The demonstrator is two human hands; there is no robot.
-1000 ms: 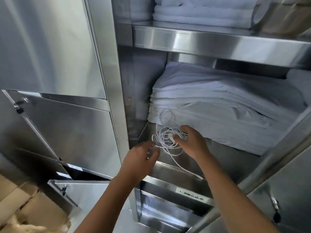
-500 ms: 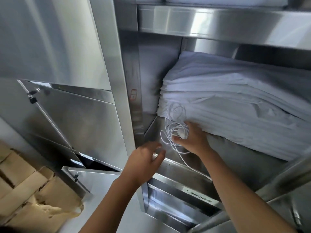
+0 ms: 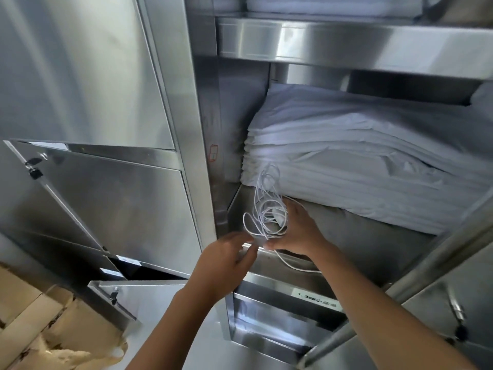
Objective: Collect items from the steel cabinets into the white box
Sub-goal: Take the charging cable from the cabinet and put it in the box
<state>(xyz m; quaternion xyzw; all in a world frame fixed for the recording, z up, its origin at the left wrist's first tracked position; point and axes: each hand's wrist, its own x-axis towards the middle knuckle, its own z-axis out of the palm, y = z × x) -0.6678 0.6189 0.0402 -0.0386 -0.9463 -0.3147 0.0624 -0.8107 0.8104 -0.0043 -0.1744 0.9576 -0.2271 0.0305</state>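
Fingers (image 3: 291, 212) of the right hand (image 3: 297, 232) curl round a coil of white cable (image 3: 262, 209), thumb beneath, gripping the bundle at its 3 o'clock side. Loose loops stand up toward 12 o'clock against the linen, and one strand trails toward 5 o'clock, passing under the wrist. Fingers (image 3: 241, 243) of the left hand (image 3: 224, 263) are nearly straight and hold nothing. Their tips lie just beside the lowest loop, at the coil's 7 o'clock, over the shelf's front lip; motion blur hides whether they touch the cable. Both forearms enter from the 6 o'clock edge of the view.

The cable sits at the front of the steel shelf (image 3: 373, 252), in the open compartment's 7 o'clock corner. Below the lip, at 5 o'clock from the hands, a white label (image 3: 317, 303) carries print too small to read. At 8 o'clock, cardboard boxes (image 3: 24, 311) lie low in the view beside an open lower door (image 3: 114, 292).

Behind the coil, at 1 o'clock, a stack of folded white linen (image 3: 360, 169) fills the compartment. A small red-outlined sticker (image 3: 213, 153) marks the cabinet post at the coil's 11 o'clock. Farther up, at 12 o'clock, an upper shelf (image 3: 346, 44) bears more folded white cloth (image 3: 333, 6). Steel door panels (image 3: 80, 76) occupy the 9 to 10 o'clock side.
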